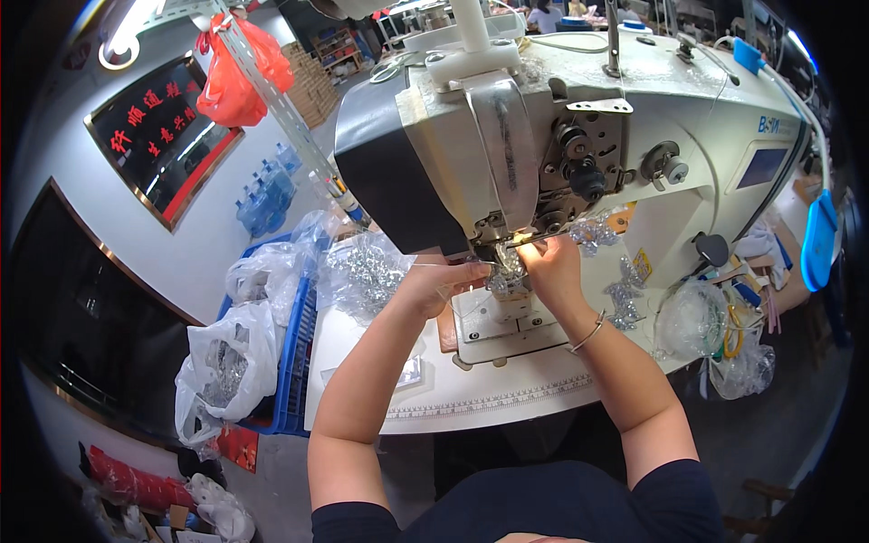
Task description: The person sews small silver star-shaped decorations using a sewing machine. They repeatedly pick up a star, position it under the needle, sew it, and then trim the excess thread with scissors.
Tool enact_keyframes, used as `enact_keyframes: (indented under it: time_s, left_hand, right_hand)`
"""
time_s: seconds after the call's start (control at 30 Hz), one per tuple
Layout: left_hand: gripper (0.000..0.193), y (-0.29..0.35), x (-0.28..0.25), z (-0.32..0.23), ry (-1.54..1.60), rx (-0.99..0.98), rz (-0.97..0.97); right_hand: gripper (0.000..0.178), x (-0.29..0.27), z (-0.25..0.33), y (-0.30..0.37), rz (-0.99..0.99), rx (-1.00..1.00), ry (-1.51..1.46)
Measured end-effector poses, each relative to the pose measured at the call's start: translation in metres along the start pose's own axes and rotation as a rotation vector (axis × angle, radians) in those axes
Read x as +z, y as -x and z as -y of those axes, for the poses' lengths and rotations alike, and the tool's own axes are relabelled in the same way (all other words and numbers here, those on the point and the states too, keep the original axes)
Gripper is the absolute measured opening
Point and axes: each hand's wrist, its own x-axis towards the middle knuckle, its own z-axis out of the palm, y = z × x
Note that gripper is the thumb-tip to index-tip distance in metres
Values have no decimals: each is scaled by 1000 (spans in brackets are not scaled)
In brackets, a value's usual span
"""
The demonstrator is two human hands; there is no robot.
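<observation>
A large white sewing machine (425,136) stands in front of me, its lamp lighting the needle area. Beneath the needle lies a small, shiny silver piece (498,282), partly covered by my fingers. From its left side my left hand (436,284) pinches the piece, thumb stretched toward the needle. My right hand (552,267) is closed on its right edge, fingertips close under the machine head; a bracelet circles that wrist. Similar silver pieces (625,297) are strung out on the table to the right. The exact shape of the held piece is hidden.
Left of the machine, a clear bag of silver pieces (367,271) lies on the white table (398,412). A blue crate (294,394) beside it holds white plastic bags (231,362). At right are yellow-handled scissors (733,333) and a clear bag of scraps (692,317).
</observation>
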Motion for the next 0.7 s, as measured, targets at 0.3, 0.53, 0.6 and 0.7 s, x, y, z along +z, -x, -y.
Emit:
enact_keyframes:
  time_s: [0.3,0.53,0.6,0.7]
  left_hand:
    - [36,0,0,3,3,34,-25]
    - [37,0,3,3,11,106,-32]
    - [37,0,2,5,12,129,-24]
    - [37,1,2,1,-27,77,-10]
  right_hand:
    - [20,-1,3,-3,63,40,90]
    - [21,2,-12,-9,75,37,103]
    - [19,0,-12,-9,114,68,187]
    - [14,1,-27,-8,87,10,152]
